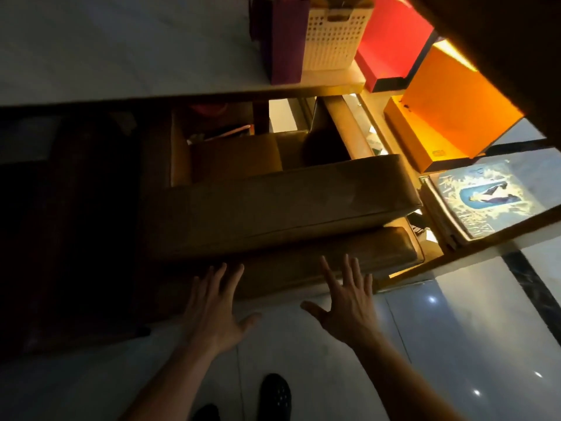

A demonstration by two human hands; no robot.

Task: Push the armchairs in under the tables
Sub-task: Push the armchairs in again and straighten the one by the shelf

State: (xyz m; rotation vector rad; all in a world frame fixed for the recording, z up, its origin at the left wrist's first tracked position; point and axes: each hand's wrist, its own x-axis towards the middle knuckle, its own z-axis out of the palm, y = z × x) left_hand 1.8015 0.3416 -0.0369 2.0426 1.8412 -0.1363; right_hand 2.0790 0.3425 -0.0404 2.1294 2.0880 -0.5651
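Table [182, 95] is being seen from above, lit dimly; tan armchair [273, 205] is being kept partly under its edge, backrest facing the person. Left hand [212, 311] and right hand [346, 302] are being held open, fingers spread, at the armchair's back; contact cannot be told. Orange box [455, 107] is sitting right of the armchair

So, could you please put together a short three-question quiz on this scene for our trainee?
1. True or false: both hands are open, fingers spread.
2. Which box is farther from the person: A red, B orange?
3. What pale holed container stands beside the red box?

Key: 1 true: left hand and right hand reach open toward the armchair. 2 A: red box, orange box. 3 basket.
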